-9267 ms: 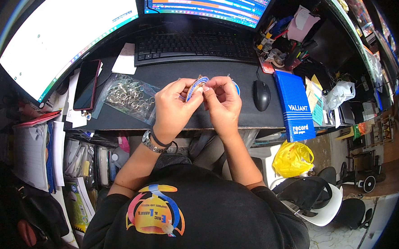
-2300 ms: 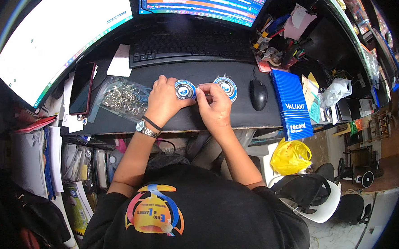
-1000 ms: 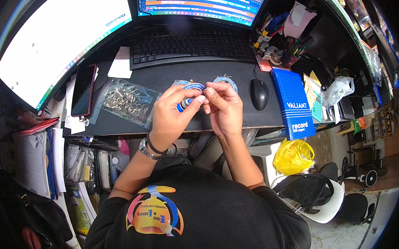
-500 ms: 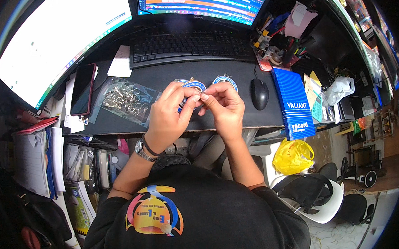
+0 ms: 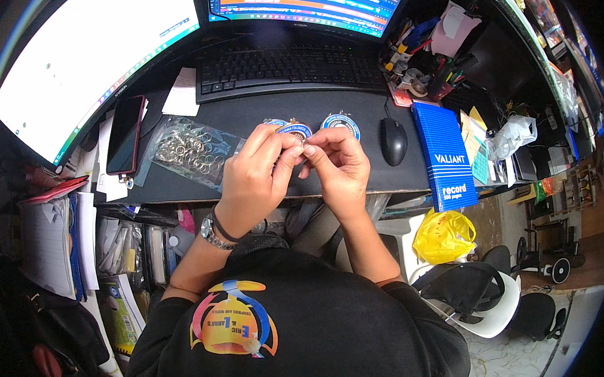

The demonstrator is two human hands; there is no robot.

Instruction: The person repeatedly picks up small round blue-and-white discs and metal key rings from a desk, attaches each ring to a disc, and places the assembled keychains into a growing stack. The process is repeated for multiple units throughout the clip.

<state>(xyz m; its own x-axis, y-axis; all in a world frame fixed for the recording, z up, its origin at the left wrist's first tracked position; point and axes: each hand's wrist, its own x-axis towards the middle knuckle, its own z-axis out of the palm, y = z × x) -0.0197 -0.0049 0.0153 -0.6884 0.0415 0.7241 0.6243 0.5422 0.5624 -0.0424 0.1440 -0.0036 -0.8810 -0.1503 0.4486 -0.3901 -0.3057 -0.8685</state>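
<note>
Just above the desk's front edge, my left hand [image 5: 255, 172] and my right hand [image 5: 342, 169] meet, each with thumb and forefinger pinched together. Whatever lies between the fingertips is too small and covered to make out. Beyond the left fingers show round blue-and-white tags [image 5: 297, 129], partly hidden by that hand. A similar round tag [image 5: 343, 122] lies behind my right fingers. To the left of my left hand is a clear plastic bag [image 5: 189, 152] filled with metal key rings.
A black keyboard [image 5: 289, 72] spans the back of the desk under two monitors. On the right are a mouse [image 5: 394, 143], a blue record book [image 5: 444, 155] and a pen holder [image 5: 446, 78]. A phone [image 5: 126, 135] lies at left. A yellow bag [image 5: 444, 237] rests on a white chair.
Both hands stay nearly in place, fingertips still together. My left wrist has shifted very slightly to the left.
</note>
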